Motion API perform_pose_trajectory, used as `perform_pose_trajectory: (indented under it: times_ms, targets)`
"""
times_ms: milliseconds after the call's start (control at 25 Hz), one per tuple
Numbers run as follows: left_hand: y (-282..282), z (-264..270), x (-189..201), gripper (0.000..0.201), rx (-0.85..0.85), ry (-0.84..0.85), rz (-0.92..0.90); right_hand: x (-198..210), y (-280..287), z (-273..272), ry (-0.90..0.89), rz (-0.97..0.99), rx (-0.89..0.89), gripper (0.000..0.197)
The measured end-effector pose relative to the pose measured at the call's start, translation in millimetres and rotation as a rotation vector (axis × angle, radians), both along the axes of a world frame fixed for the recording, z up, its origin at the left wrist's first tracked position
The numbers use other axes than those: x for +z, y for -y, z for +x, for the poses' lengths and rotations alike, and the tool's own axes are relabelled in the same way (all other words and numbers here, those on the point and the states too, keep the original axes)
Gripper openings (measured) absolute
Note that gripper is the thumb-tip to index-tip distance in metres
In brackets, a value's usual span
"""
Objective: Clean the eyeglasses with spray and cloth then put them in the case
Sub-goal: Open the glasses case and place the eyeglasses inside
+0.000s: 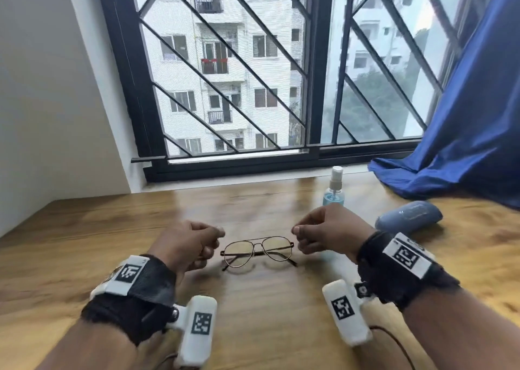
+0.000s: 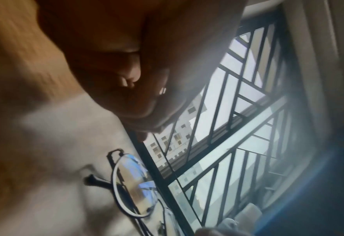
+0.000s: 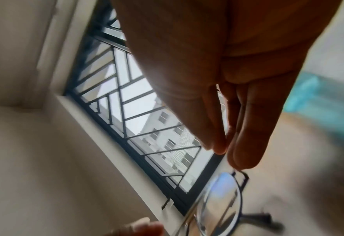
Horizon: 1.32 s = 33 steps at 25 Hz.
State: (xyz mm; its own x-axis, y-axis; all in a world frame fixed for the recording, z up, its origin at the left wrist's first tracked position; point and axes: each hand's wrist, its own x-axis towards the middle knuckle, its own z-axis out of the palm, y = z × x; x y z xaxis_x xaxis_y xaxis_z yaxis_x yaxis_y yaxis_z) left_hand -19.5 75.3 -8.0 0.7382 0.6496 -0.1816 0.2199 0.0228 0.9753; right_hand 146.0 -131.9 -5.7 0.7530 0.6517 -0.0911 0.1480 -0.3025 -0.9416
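Thin-framed aviator eyeglasses [image 1: 257,250] lie on the wooden table [image 1: 261,322] with their temples folded, lenses toward the window. My left hand [image 1: 215,241] hovers at their left end with loosely curled fingers and holds nothing. My right hand [image 1: 298,240] hovers at their right end, thumb and fingertips close together just above the hinge. In the left wrist view the eyeglasses [image 2: 130,183] lie clear of the left hand [image 2: 126,79]. In the right wrist view the fingertips [image 3: 241,159] sit just over the frame corner of the eyeglasses [image 3: 221,199]. No cloth is in view.
A small spray bottle [image 1: 334,189] of blue liquid stands behind my right hand. A blue-grey glasses case [image 1: 408,215] lies closed to the right. A blue curtain [image 1: 464,144] spills onto the table's far right. A barred window [image 1: 225,88] runs along the back edge.
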Motion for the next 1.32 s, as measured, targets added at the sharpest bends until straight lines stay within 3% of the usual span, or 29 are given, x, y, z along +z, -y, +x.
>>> perform_pose_trajectory:
  times_ms: [160,280,360,440,520,640,760,880,1040,1200,1320]
  targets:
    - [18.9,-3.1,15.7,0.022,-0.164,0.230,0.086,38.4,44.6,-9.3,0.386,-0.060,-0.055,0.007]
    - [31.8,-3.3,18.5,0.024,-0.230,0.291,0.189,75.2,99.0,16.5,0.577,-0.324,-0.103,0.003]
    - [37.0,-2.5,17.8,0.022,-0.263,0.306,0.206,82.8,124.1,49.9,0.714,-0.624,-0.127,0.021]
    - [37.5,-2.9,16.9,0.020,-0.273,0.312,0.223,76.6,129.0,83.4,0.822,-0.986,-0.053,0.059]
    - [36.7,-3.1,16.3,0.018,-0.265,0.326,0.242,63.7,123.8,103.2,0.885,-1.204,0.072,0.090]
    - [33.0,-2.6,14.9,0.015,-0.235,0.356,0.263,44.1,116.6,117.8,0.919,-1.257,0.185,0.086]
    - [30.1,-0.4,12.7,0.015,-0.213,0.396,0.271,39.1,125.9,124.3,0.881,-1.200,0.095,0.067]
    - [27.4,0.9,11.1,0.014,-0.204,0.437,0.260,64.5,147.4,118.5,0.863,-1.095,-0.032,0.070]
    - [23.4,1.5,13.5,0.014,-0.182,0.522,0.226,121.1,162.1,86.3,1.080,-0.651,-0.099,0.059]
    - [26.1,-6.6,25.5,0.026,-0.178,0.559,0.144,148.3,113.0,17.6,1.309,-0.113,0.177,0.051]
    - [28.2,-13.4,37.4,0.048,-0.204,0.553,0.014,136.0,51.7,-30.0,1.265,0.151,0.465,0.045]
